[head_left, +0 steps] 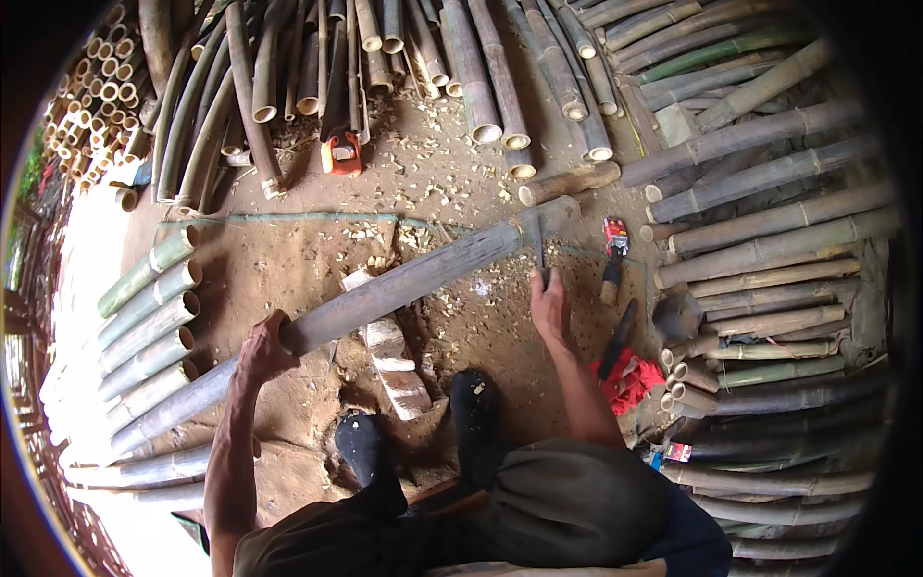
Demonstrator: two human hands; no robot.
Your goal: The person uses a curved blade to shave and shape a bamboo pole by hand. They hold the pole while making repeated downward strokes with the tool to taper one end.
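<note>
A thick grey bamboo pole (404,284) slants across the ground in front of me, its far end up to the right. My left hand (264,351) is closed round its lower left part. In my right hand (550,306) is the dark handle of a knife, fingers wrapped about it. The narrow knife blade (538,236) points away from me and lies against or just beside the pole near its far end; contact cannot be made out. Under the pole's middle sits a pale, notched wooden block (389,356), between and ahead of my feet.
Cut bamboo lengths (154,308) lie at the left, with more bamboo poles (779,240) stacked right and at the back. An orange saw handle (341,154) stands at the back. At right are a red-and-black tool (615,238), a dark blade (617,341) and red cloth (632,382).
</note>
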